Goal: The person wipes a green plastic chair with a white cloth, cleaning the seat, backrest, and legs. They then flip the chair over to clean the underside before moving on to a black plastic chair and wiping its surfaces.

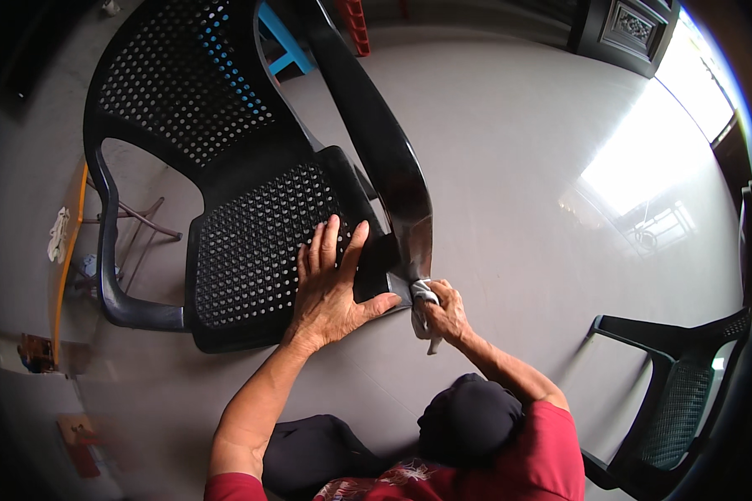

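A black plastic armchair (205, 288) with a perforated seat and back stands in front of me. Flat on the right front part of its seat lies my left hand (332, 280), fingers spread and thumb stretched toward the corner. My right hand (445, 313) is closed around a light grey cloth (424, 301). The cloth presses against the outside of the front corner, just below where the right armrest (405, 179) comes down. Part of the cloth hangs under my fingers, and the rest is hidden in my grip.
Another dark plastic chair (677, 409) stands at the right. Behind the armchair are a blue stool (286, 46) and a red plastic item (355, 25). An orange-edged table (68, 250) with folding legs is at the left. The glossy grey floor (510, 159) reflects a bright doorway.
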Demonstrator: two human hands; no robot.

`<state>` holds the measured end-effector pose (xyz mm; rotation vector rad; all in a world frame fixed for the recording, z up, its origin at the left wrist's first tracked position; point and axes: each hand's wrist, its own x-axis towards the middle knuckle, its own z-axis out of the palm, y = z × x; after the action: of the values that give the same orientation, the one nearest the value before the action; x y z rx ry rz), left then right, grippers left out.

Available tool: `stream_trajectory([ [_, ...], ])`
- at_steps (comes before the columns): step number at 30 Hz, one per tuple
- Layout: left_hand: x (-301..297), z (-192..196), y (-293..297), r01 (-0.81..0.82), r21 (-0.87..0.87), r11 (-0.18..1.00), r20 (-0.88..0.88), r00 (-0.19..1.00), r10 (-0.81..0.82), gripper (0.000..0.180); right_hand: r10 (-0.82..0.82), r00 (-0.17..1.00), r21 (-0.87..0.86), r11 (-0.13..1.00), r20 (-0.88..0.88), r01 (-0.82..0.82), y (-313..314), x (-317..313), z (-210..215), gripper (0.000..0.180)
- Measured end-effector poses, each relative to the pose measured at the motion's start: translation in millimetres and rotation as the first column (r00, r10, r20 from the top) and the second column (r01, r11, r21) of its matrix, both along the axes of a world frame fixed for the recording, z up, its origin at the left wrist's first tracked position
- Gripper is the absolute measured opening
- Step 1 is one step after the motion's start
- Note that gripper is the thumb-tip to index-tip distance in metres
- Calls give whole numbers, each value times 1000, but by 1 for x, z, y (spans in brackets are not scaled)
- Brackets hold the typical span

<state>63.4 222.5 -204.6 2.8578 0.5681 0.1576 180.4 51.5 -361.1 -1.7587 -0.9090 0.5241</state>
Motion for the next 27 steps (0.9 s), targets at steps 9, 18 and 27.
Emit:
stream_trajectory([
  [9, -9, -2, 20, 156, -469, 869, 326, 945, 7, 102, -55, 702, 414, 840, 710, -352, 22, 3, 125, 42],
  [18, -33, 14, 35, 246, -920, 304, 358, 842, 403, 106, 71, 342, 43, 948, 937, -315, 115, -20, 165, 29],
  [27, -144, 6, 60, -373, 33, 927, 311, 886, 345, 49, 91, 394, -181, 964, 915, 197, 198, -5, 161, 31],
])
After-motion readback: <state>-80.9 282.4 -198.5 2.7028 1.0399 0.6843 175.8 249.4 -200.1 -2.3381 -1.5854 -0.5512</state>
